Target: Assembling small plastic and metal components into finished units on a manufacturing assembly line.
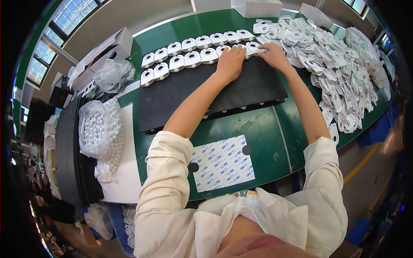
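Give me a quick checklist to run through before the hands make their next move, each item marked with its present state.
1. Left hand at the nearer row of white parts: ok.
2. Right hand at that row's right end: ok.
3. Firm grip by either hand: cannot tell; the fingers hide the contact.
4. Black board under the rows: ok.
5. Pile of loose white parts beside the right arm: ok.
6. Green table free of loose sheets in front of the person: not ok; a blue-and-white patterned sheet lies there.
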Action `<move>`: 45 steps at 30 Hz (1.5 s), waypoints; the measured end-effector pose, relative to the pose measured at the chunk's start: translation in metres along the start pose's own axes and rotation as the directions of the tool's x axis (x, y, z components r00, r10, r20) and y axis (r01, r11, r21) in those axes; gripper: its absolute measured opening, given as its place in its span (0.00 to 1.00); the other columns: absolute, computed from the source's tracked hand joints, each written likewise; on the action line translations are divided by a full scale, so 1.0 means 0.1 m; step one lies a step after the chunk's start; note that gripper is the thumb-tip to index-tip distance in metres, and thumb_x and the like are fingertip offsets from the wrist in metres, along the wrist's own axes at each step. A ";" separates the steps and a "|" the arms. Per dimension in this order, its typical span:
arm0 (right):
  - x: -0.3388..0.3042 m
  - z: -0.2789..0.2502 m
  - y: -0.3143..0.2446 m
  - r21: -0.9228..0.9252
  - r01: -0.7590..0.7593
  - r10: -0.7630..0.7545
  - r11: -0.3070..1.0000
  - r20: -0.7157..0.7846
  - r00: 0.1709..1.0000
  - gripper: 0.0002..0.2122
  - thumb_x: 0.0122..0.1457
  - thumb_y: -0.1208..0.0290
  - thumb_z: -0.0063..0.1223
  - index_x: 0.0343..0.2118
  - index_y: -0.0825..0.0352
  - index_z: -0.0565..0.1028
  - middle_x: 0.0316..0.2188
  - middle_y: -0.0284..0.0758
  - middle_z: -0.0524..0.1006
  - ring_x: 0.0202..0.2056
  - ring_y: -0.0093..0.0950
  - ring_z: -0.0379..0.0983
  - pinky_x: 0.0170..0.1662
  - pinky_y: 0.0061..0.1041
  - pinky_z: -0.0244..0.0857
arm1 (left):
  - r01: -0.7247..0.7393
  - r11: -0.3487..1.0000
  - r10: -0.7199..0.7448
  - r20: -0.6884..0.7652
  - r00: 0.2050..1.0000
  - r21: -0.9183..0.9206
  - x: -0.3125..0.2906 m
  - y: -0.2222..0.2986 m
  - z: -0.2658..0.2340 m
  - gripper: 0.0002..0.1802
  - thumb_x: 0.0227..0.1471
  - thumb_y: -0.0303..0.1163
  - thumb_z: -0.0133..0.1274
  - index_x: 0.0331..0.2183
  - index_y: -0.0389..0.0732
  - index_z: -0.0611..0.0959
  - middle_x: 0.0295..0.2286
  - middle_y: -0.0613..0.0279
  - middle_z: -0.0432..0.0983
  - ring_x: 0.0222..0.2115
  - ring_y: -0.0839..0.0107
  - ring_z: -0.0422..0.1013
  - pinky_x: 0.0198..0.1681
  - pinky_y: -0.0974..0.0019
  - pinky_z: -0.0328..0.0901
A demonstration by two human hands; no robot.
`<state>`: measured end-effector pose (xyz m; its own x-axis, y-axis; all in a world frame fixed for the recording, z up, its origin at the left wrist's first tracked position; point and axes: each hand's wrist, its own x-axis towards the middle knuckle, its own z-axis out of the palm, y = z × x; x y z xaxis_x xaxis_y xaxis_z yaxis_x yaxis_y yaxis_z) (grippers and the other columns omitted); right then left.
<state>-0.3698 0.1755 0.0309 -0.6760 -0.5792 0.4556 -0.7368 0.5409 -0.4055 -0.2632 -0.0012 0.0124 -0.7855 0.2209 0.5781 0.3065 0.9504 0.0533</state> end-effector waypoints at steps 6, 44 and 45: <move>-0.05 -0.06 -0.08 -0.002 0.019 -0.019 1.000 0.131 0.991 0.13 0.46 0.65 0.56 0.34 0.66 0.77 0.33 0.42 0.76 0.37 0.38 0.71 0.42 0.30 0.63 | 0.072 0.996 -0.079 0.139 0.987 0.053 -0.04 0.06 -0.01 0.23 0.51 0.42 0.45 0.44 0.36 0.69 0.47 0.56 0.64 0.49 0.65 0.60 0.49 0.55 0.55; -0.50 -0.21 0.02 0.020 0.063 -0.059 0.998 -0.161 0.985 0.15 0.53 0.65 0.50 0.42 0.66 0.71 0.42 0.42 0.71 0.47 0.39 0.64 0.51 0.31 0.56 | 0.430 0.822 -0.418 -0.118 0.901 0.373 -1.80 -1.46 -2.13 0.30 0.50 0.43 0.47 0.53 0.41 0.64 0.53 0.50 0.56 0.56 0.53 0.50 0.57 0.51 0.44; -0.62 -0.26 0.05 0.017 0.055 -0.052 0.998 -0.164 0.985 0.15 0.53 0.65 0.50 0.42 0.66 0.71 0.42 0.42 0.71 0.47 0.39 0.64 0.51 0.31 0.56 | 0.463 0.777 -0.429 -0.180 0.885 0.425 -1.90 -1.54 -2.35 0.29 0.50 0.42 0.46 0.52 0.40 0.65 0.52 0.48 0.58 0.55 0.52 0.52 0.57 0.54 0.45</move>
<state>-0.3314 0.2306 0.0212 -0.6261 -0.4986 0.5995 -0.7730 0.4977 -0.3934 -0.0353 -0.2412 0.0855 -0.7300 -0.2518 0.6354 -0.3545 0.9343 -0.0371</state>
